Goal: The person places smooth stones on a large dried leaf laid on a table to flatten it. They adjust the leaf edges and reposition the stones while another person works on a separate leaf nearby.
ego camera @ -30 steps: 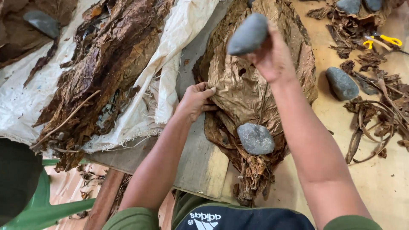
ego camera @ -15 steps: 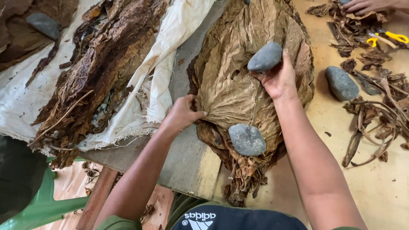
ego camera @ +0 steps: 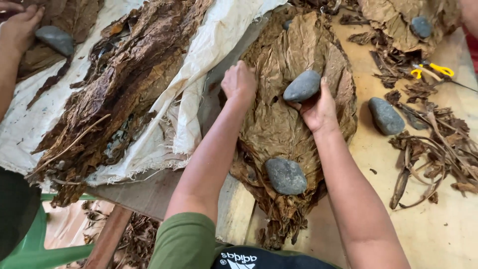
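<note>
Right hand [ego camera: 318, 107] clamped on one grey stone [ego camera: 302, 85], held on the upper part of the flattened leaf stack [ego camera: 284, 134]; left hand [ego camera: 239, 82] pressed knuckles-down on the stack's left edge, fingers curled, holding nothing; hands apart. Stones counted: six in view; a second [ego camera: 285, 176] rests lower on the same stack. One pair of yellow-handled scissors [ego camera: 430, 69] lies at upper right; another person's hand [ego camera: 17, 27] beside a stone [ego camera: 55, 39] at upper left.

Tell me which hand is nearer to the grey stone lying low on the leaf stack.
Right. The right hand grips another stone higher on the dried leaf stack, above the lower grey stone. The left hand presses the stack's upper left edge, slightly farther away.
</note>
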